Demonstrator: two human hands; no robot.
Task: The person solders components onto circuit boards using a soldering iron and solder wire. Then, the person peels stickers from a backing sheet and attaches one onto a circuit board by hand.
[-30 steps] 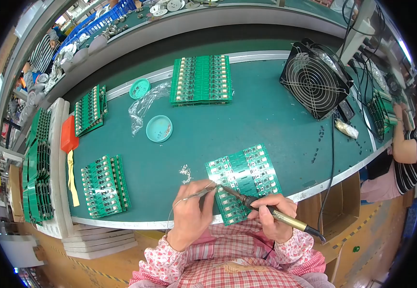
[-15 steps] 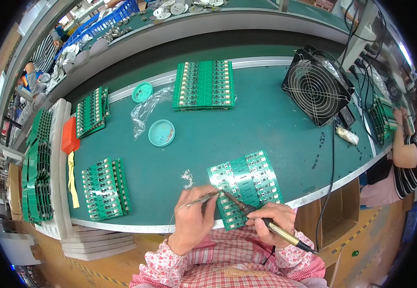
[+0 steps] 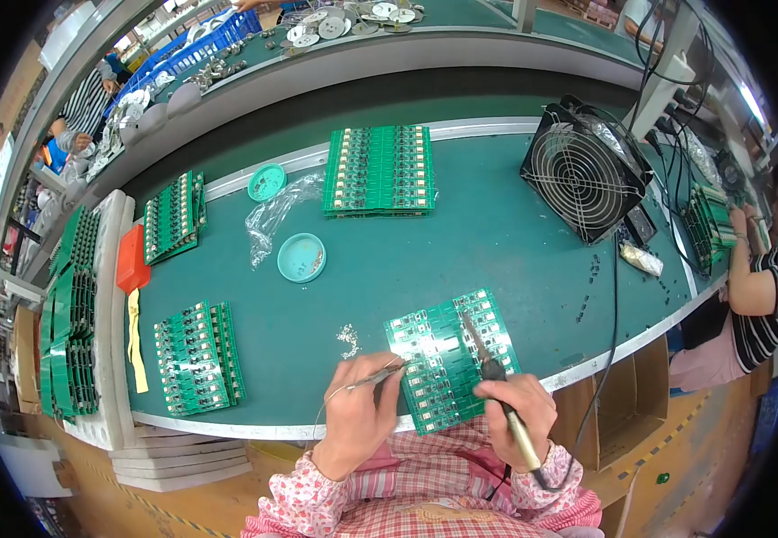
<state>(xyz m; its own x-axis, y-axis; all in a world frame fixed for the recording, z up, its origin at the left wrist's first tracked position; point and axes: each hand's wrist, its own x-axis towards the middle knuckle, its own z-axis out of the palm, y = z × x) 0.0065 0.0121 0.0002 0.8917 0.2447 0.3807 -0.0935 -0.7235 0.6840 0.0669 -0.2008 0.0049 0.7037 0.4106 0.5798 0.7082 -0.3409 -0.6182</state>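
Observation:
My right hand (image 3: 519, 414) is closed around a soldering iron (image 3: 494, 369). The iron's tip lies over the right-hand columns of a green circuit board panel (image 3: 447, 345) at the table's front edge. My left hand (image 3: 359, 403) pinches metal tweezers (image 3: 376, 375), their points at the panel's left edge. A thin wire loops down beside that hand; whether the fingers hold it too, I cannot tell. Just beyond my left hand lies a small scatter of tiny pale parts (image 3: 348, 341) on the green mat.
Stacked board panels stand at the back (image 3: 379, 170), front left (image 3: 197, 359) and far left (image 3: 174, 215). Two round green dishes (image 3: 302, 258) sit near crumpled plastic film (image 3: 272, 220). A black fan (image 3: 583, 175) stands back right, its cable trailing forward. A co-worker's arm (image 3: 749, 278) is at far right.
My right hand has swung the soldering iron's tip away from the tweezers, up and right across the panel. The iron now points more steeply away from me. My left hand stays nearly in place.

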